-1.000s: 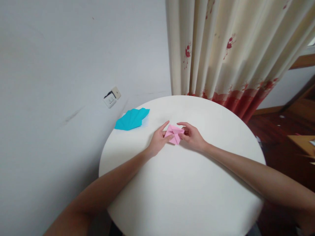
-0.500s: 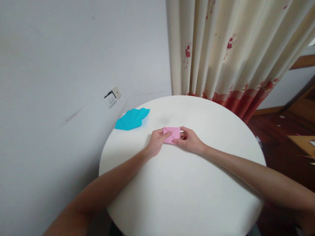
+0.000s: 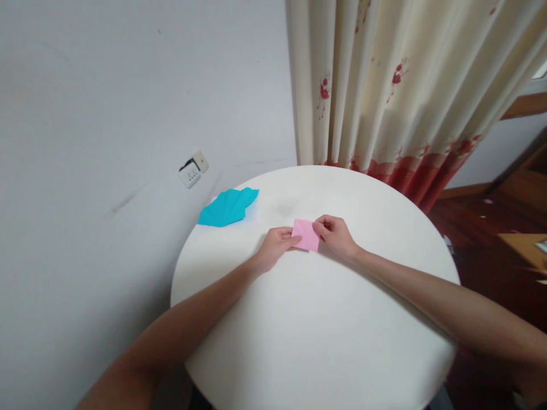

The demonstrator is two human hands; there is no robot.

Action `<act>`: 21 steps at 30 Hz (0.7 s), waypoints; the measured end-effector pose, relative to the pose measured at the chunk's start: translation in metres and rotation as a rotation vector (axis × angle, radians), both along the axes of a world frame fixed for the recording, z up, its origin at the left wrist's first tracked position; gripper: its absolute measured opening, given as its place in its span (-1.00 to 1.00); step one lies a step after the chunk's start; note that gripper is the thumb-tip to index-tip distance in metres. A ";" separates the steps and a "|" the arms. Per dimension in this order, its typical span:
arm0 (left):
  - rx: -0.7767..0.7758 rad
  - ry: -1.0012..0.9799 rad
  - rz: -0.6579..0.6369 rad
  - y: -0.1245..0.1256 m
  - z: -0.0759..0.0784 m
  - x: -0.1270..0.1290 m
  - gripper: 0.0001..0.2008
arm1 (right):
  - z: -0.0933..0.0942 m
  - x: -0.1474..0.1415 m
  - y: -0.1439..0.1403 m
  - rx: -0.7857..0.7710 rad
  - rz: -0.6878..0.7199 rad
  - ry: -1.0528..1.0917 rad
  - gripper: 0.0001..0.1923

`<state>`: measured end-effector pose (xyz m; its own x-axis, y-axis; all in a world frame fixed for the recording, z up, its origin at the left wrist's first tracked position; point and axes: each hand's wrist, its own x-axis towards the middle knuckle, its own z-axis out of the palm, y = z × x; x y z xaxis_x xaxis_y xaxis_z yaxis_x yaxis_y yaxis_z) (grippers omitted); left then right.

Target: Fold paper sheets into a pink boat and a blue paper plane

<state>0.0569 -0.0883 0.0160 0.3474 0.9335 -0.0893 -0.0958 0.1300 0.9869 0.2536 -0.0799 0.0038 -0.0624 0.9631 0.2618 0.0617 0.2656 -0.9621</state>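
A small pink folded paper [image 3: 306,234], roughly square, is held between both hands just above the white round table [image 3: 316,324]. My left hand [image 3: 276,246] pinches its left side, thumb on top and fingers behind. At the upper right corner, my right hand [image 3: 335,234] grips the paper between thumb and curled fingers. The paper's underside and the fingertips behind it are hidden. To the left of my hands, a pleated blue paper [image 3: 228,207] lies near the table's far left edge, over something pale.
A white wall [image 3: 128,102] with a power socket [image 3: 190,175] borders the table's left side. Behind the table hangs a cream curtain [image 3: 359,85] with red flowers. A wooden surface [image 3: 519,250] stands at the far right above the dark floor.
The pink paper has been turned a little and shifted right, now showing a plain face where a folded seam showed. My right hand has moved its grip to the upper right corner.
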 end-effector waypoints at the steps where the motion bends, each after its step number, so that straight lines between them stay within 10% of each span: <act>1: -0.012 0.015 -0.034 -0.001 0.001 0.000 -0.54 | 0.000 0.000 0.000 -0.003 -0.008 0.003 -0.71; 21: 0.194 0.069 0.030 -0.001 -0.003 0.003 -0.51 | -0.001 0.002 -0.004 -0.026 0.157 -0.113 -0.60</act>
